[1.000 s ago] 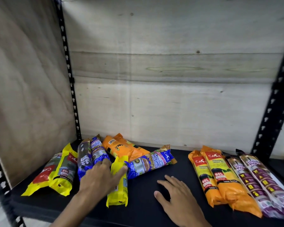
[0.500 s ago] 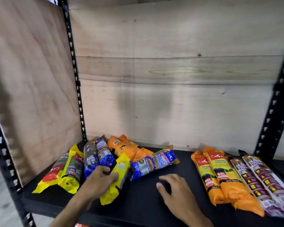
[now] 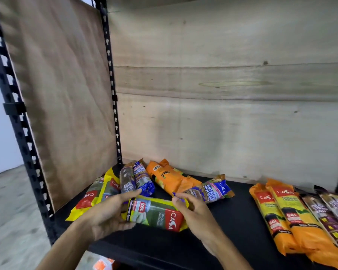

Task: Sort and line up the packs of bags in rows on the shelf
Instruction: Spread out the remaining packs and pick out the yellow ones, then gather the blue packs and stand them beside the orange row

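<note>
Yellow pack point(image 3: 154, 214): held crosswise just above the shelf point(image 3: 232, 211) front, right of the yellow pair point(image 3: 98, 191).
Left hand point(image 3: 107, 213): grips its left end.
Right hand point(image 3: 191, 209): fingers curled over its right end.
Advice: turn it lengthwise, label up, and set it touching the yellow pair, clear of the blue packs point(image 3: 137, 180).

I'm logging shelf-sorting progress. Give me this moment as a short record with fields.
held pack: yellow 25L pack, lying crosswise, gripped at both ends
left hand: left hand holds its left end
right hand: right hand holds its right end
lined up: orange 60L packs on the right
unsorted: Singlet Handle pack askew on orange pack
</note>
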`<state>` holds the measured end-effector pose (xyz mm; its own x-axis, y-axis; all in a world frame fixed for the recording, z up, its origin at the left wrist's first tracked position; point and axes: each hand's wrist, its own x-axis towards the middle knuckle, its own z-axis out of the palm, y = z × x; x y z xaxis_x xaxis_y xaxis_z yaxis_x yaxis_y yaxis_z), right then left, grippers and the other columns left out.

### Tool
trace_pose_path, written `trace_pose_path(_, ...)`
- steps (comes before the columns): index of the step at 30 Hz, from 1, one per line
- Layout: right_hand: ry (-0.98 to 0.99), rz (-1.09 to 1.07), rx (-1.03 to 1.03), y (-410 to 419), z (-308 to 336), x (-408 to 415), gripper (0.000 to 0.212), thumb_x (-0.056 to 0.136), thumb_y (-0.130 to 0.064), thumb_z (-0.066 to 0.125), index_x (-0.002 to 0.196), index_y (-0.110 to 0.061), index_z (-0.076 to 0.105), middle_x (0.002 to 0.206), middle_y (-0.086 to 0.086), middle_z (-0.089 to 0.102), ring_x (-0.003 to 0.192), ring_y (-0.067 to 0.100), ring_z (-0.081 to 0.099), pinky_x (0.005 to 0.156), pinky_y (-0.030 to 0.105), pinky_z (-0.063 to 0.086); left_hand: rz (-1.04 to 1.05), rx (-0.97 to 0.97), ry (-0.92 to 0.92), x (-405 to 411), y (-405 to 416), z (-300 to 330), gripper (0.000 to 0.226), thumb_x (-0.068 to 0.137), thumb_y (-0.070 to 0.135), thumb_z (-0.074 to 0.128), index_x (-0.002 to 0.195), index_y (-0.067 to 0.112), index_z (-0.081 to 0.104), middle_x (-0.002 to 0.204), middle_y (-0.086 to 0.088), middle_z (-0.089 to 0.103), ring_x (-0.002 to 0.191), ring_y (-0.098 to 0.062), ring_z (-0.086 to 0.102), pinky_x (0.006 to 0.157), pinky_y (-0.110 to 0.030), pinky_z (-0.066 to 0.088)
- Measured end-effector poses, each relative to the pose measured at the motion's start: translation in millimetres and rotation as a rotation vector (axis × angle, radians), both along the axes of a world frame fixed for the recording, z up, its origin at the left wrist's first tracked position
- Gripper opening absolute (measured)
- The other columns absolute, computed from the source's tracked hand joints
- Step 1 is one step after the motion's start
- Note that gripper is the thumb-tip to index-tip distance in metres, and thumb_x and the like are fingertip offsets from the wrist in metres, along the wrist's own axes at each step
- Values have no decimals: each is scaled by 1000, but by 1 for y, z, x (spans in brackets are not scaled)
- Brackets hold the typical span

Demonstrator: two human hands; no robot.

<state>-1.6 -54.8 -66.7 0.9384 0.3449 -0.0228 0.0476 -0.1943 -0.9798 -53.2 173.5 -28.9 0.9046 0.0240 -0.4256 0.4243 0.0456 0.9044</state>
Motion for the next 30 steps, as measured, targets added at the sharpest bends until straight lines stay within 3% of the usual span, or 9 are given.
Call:
trace_pose_path(2,67,-9,-25,8,-2,0,54,80,-63,67,126,-36,54,105,-3,71,88,6,74,87,30,59,20,27,-74,-3,9,-8,44,75,35,77,110,9,68,100,-12,77,87,-22,70,77,-35,56)
trace_pose_path(5,106,53,-63,17,-6,-1,68,79,-56,73,137,-37,43,118,-4,63,96,6,71,94,31,56,105,144,-55,1,14,-21,53,75,26,81,120,10,56,101,-10,77,100,-23,71,76,-33,58)
trace_pose_path(8,52,65,-169,23,-6,-4,67,83,-49,72,141,-34,40,130,-4,55,104,5,64,93,26,54,180,261,-52,2,12,-29,42,83,24,76,116,8,57,100,-12,76,96,-24,72,73,-32,60)
trace_pose_path(12,-83,16,-336,26,-6,-5,49,84,-56,66,123,-28,56,116,-5,60,92,0,61,69,14,49,250,521,-74,9,14,-38,41,80,35,76,107,12,56,90,-12,75,74,-23,73,73,-41,63)
trace_pose_path(14,-110,-17,-389,29,-11,-5,53,76,-66,64,113,-28,60,114,-2,61,92,3,63,73,20,53,281,716,-107,7,12,-39,39,77,43,75,100,18,55,83,-7,74,67,-20,70,74,-42,61)
trace_pose_path(18,-140,-82,-576,31,-10,-6,59,79,-73,56,118,-30,60,121,0,49,108,17,59,89,30,50,231,1116,-161,3,-4,-33,40,83,56,62,105,22,56,106,-3,69,91,-21,64,75,-32,49)
trace_pose_path(22,-227,-114,-664,22,3,3,57,83,-72,54,123,-32,58,125,-4,51,112,16,57,88,33,49,220,1365,-190,6,-15,-19,49,85,62,53,117,24,56,124,-3,59,106,-26,62,75,-34,49)
trace_pose_path(28,-423,-284,-648,1,28,56,34,93,-53,53,113,-28,66,115,-3,63,91,9,61,66,25,45,168,1313,-352,41,-39,0,48,85,61,55,116,24,62,117,2,65,99,-19,63,80,-35,53)
trace_pose_path(30,-439,-293,-670,-4,31,80,37,94,-51,53,116,-24,67,115,0,66,93,12,62,71,28,50,129,1234,-360,62,-48,3,44,86,58,57,111,23,65,110,3,68,92,-14,60,77,-31,49)
